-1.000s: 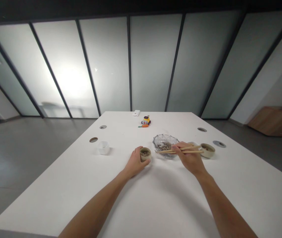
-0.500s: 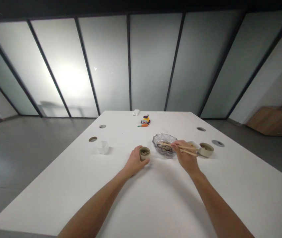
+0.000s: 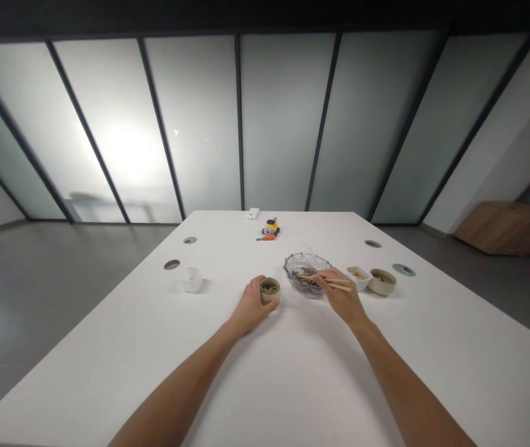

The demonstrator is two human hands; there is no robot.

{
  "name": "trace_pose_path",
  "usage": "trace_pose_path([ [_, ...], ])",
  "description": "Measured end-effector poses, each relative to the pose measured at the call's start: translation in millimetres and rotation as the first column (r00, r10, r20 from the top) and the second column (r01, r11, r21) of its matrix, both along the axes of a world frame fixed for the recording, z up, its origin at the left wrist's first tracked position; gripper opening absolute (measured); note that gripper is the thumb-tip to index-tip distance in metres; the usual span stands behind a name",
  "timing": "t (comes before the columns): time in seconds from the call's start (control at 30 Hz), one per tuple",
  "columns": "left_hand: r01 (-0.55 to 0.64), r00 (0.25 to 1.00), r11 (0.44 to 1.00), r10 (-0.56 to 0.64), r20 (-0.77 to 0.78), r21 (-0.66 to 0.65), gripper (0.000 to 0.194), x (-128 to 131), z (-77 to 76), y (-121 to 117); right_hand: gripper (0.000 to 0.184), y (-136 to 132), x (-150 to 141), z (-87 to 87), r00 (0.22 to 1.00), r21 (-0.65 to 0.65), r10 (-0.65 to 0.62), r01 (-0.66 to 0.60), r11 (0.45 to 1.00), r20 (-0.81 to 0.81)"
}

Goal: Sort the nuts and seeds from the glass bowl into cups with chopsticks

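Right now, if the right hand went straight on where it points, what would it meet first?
Most likely the glass bowl: the chopsticks in the right hand point over it, though depth is unclear.

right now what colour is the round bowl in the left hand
The round bowl is greenish beige, seen in the head view.

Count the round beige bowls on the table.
2: one beige bowl held in the left hand, the second bowl just right of the white dish containing yellowish pieces.

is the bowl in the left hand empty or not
Not empty: the bowl in the left hand shows small brownish pieces inside.
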State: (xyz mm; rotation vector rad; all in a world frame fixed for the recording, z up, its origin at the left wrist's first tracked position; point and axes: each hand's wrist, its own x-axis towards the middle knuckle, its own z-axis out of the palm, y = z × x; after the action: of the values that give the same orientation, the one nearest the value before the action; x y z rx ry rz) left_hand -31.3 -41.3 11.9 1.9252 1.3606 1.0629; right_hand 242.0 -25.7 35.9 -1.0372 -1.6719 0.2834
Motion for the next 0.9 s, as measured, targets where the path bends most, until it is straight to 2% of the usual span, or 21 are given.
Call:
trace_pose_path([
  [0.13,0.006,1.0,1.0,-0.006,0.007,0.009,0.068,-1,-1.7,1,0.043,-3,-1,3.8,1.0,0.004,-0.016,0.016,1.0,-0.005],
  [0.23,0.005,1.0,1.0,-0.005,0.001,0.01,0.068,-1,-1.8,1,0.045,-5,-1,12.1,0.997,0.043,-0.073,0.074,0.996,-0.024],
  [0.33,0.006,1.0,1.0,-0.006,-0.011,-0.003,0.068,0,-1.0,1,0.046,-7,-4,21.3,0.98,0.007,-0.105,0.108,0.994,-0.168],
  [0.43,0.002,1.0,1.0,-0.002,-0.019,-0.008,0.069,0,0.5,0,0.047,-9,-9,27.1,0.928,-0.1,-0.027,-0.011,0.995,-0.373],
  [0.5,-0.003,1.0,1.0,0.003,-0.024,-0.006,0.068,0,1.6,-1,0.047,-12,-12,29.1,0.909,-0.146,0.019,-0.087,0.986,-0.415],
  [0.53,-0.006,1.0,1.0,0.006,-0.023,-0.003,0.068,0,2.1,-2,0.047,-13,-13,29.9,0.916,-0.153,0.022,-0.09,0.984,-0.4],
  [0.6,-0.007,1.0,1.0,0.007,-0.008,0.009,0.066,0,3.0,-2,0.047,-15,-12,31.2,0.954,-0.119,-0.023,-0.013,0.993,-0.3],
  [0.7,0.001,1.0,1.0,-0.001,0.003,0.013,0.064,-1,3.3,-2,0.048,-15,-4,29.7,0.988,0.027,-0.135,0.138,0.99,-0.08],
  [0.77,0.001,1.0,1.0,-0.001,-0.007,0.003,0.065,-1,2.8,-2,0.049,-12,1,25.1,0.988,0.081,-0.154,0.151,0.985,0.028],
  [0.9,-0.006,1.0,1.0,0.006,-0.012,0.001,0.066,-1,1.3,0,0.049,-4,8,12.6,0.985,0.057,-0.128,0.122,0.991,0.118],
])
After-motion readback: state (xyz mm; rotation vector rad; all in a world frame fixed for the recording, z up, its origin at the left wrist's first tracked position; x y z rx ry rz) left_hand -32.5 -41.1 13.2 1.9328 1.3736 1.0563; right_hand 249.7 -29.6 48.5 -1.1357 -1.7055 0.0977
